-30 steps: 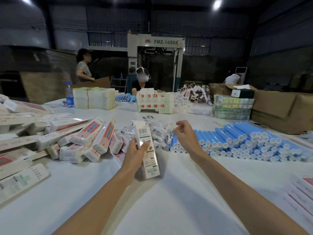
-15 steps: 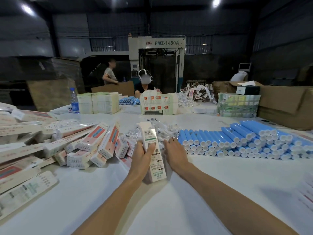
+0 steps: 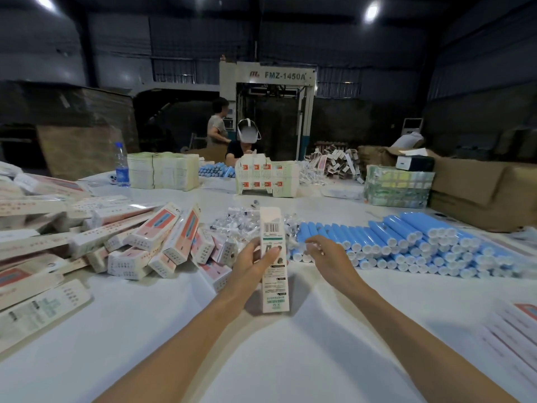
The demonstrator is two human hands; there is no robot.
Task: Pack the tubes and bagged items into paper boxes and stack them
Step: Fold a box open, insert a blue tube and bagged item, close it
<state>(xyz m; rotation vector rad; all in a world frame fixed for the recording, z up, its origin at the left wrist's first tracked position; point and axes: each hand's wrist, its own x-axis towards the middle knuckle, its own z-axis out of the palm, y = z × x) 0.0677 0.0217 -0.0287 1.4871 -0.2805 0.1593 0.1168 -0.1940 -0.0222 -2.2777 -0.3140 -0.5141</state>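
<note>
gripping the box (image 3: 271, 228) upright in the left hand (image 3: 247, 264); the right hand (image 3: 331, 260), fingers loosely curled and empty, is hovering nearer the tubes (image 3: 406, 237), capped ends facing it.

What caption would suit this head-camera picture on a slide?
Left hand holds an upright paper box while the right hand hovers by the blue tubes.

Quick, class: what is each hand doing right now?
Left hand: holds the paper box.
Right hand: curled beside the blue tubes; cannot tell.
</note>
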